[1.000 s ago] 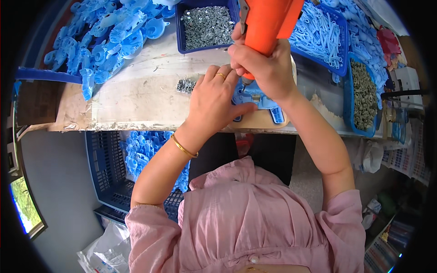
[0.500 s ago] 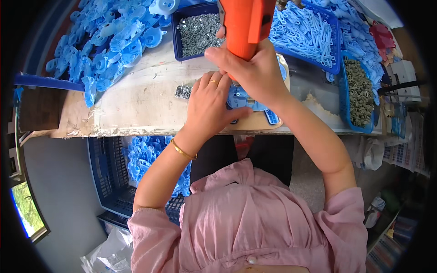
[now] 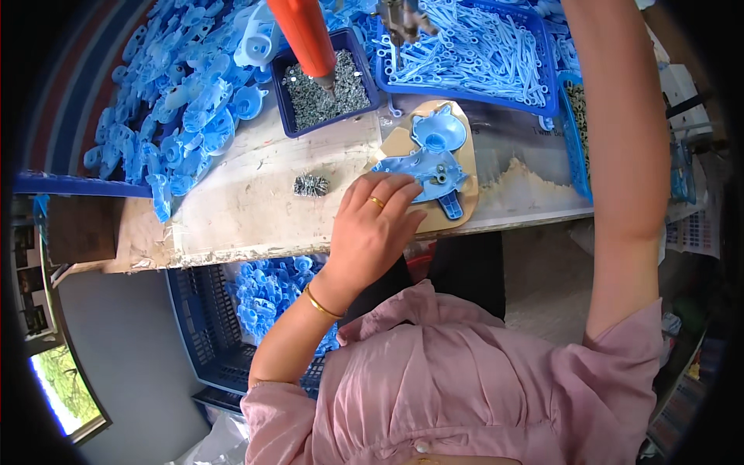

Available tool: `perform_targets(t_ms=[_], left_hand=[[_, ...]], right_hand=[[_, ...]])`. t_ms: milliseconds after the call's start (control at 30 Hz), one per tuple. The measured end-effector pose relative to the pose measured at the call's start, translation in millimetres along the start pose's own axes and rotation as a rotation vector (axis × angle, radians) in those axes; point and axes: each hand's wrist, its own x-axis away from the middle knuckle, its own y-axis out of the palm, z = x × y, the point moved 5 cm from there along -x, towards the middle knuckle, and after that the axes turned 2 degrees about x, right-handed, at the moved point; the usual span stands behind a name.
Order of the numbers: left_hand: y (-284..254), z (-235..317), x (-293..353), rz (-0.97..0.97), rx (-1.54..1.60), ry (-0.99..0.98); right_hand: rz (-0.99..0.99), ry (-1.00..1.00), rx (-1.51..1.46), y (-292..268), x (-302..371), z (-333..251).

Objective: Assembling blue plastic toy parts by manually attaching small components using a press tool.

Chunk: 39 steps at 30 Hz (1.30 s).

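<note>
My left hand (image 3: pixel 376 221) is at the lower left of a light-blue plastic toy part (image 3: pixel 438 172), its bent fingers and thumb closed round that edge. The part lies in a tan board (image 3: pixel 459 116) near the table's front edge. It has a rounded cup at the top, a leg-like piece below and small metal pieces in the middle. My right arm (image 3: pixel 632 155) reaches up past the top edge, so the right hand is out of sight. An orange power screwdriver (image 3: pixel 306 35) hangs tip down over a dark blue tray of small screws (image 3: pixel 370 101).
Beside my left hand lies a small clump of screws (image 3: pixel 311 184). Blue plastic shells (image 3: pixel 209 108) are heaped at the left. A blue basket (image 3: pixel 473 91) of light-blue link-shaped pieces stands behind the board, with a metal fixture (image 3: pixel 403 22) above it. Below the table is a dark crate (image 3: pixel 205 325).
My right hand has let go of the orange screwdriver and gone up out of view. The screwdriver has swung up and left. My left hand has shifted slightly, uncovering the blue part.
</note>
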Motion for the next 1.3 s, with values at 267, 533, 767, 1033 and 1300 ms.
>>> perform_targets(t_ms=[267,533,767,1033,1300], left_hand=[[21.2,4.4,-9.1,-0.033,-0.054,0.097],[40.1,2.4,-12.5,-0.075,-0.081,0.124],[35.1,4.1,-8.7,-0.048,-0.113,0.129],[38.0,2.1,-8.4,-0.035,-0.106,0.107],[40.4,4.1,-12.4,-0.075,-0.118,0.102]], right_hand=[[-0.023,0.020,-0.259,200.7,3.6,-149.2],[0.145,0.184,-0.216,207.2,42.4,-160.2],[0.137,0.213,-0.263,214.7,50.3,-154.1],[0.115,0.207,-0.282,213.5,51.5,-148.2],[0.127,-0.211,-0.408,215.7,53.0,-139.7]])
